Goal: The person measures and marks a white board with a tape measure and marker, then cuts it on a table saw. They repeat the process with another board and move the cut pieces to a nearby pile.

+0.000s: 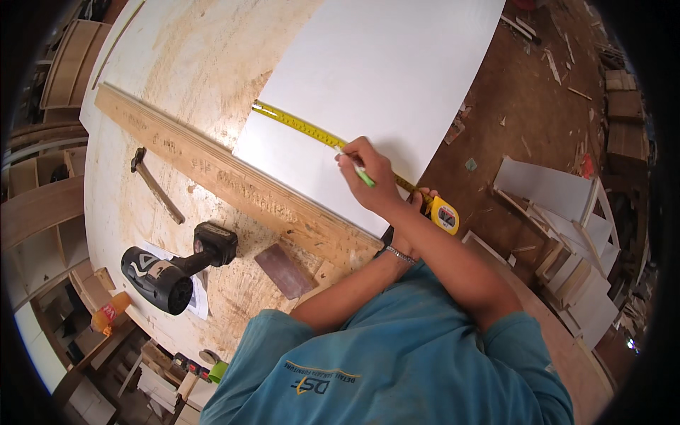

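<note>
A white board (pixel 382 71) lies on the workbench, with a yellow tape measure blade (pixel 297 124) stretched across it to a yellow case (pixel 445 218) at its right edge. My right hand (pixel 370 173) is closed on a green-and-white pen (pixel 365 176), its tip over the board beside the blade. My left hand (pixel 421 202) is mostly hidden behind my right forearm; its fingers curl at the tape case. A long wooden plank (pixel 177 149) runs along the board's lower-left edge.
On the stained bench (pixel 156 71) are a hammer (pixel 163 191), a black cordless drill (pixel 156 276) on paper and a reddish-brown block (pixel 283 270). An orange bottle (pixel 106 315) is at lower left. Shelving is at left; cut panels (pixel 538 184) and offcuts lie on the floor at right.
</note>
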